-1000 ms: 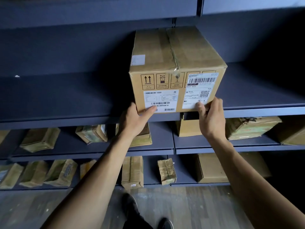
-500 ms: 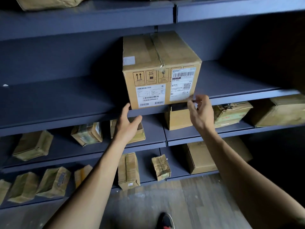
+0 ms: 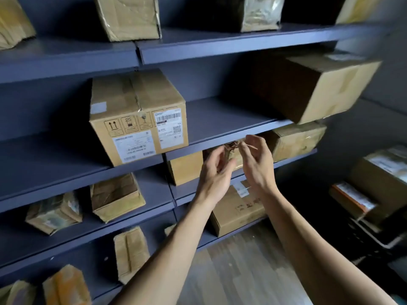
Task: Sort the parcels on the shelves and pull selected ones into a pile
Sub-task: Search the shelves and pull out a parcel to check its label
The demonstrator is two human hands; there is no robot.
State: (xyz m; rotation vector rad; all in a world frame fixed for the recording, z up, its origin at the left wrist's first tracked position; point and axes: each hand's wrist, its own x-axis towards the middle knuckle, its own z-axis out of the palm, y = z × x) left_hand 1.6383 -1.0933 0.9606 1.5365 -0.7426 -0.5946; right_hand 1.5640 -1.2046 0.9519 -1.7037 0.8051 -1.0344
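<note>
The large brown cardboard box with white labels (image 3: 136,119) is sitting on the dark blue metal shelf (image 3: 220,122), up and left of both hands, its near edge overhanging the lip. The left hand (image 3: 217,172) and right hand (image 3: 257,164) are hovering with fingers loose and released, in front of a small tape-wrapped parcel (image 3: 231,148) that they are mostly hiding. Blur is obscuring any contact. Bare shelf is showing right of the box.

Up and left of the left grip (image 3: 214,172), the big tan cardboard box (image 3: 137,119) carries white labels with black barcodes, a black QR square and a row of black handling symbols. The slate-blue metal shelves (image 3: 220,115) run behind both grips, and above the right grip (image 3: 257,164) is a plain brown cardboard carton (image 3: 312,84) with paler tape patches. Below the grips, the grey-brown plank floor (image 3: 237,271) shows streaky wood grain.
</note>
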